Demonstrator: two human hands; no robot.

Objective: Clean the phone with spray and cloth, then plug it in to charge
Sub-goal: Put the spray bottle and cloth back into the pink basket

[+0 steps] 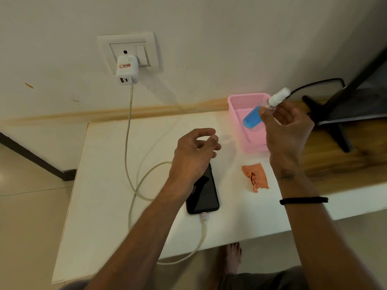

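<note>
Right fingers [264, 111] pinching spray bottle [254, 119], left fingers [206, 141] loosely curled

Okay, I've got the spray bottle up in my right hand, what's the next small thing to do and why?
Probably bring the spray bottle down over the phone and aim its nozzle at the dark screen. The right hand holds it high above the pink basket, the cloth lies untouched, and the left hand hovers empty.

Right hand [287, 130] holds the spray bottle [254, 119] over the pink basket [236, 105]; left hand [193, 155] hovers above the phone [204, 195].
</note>
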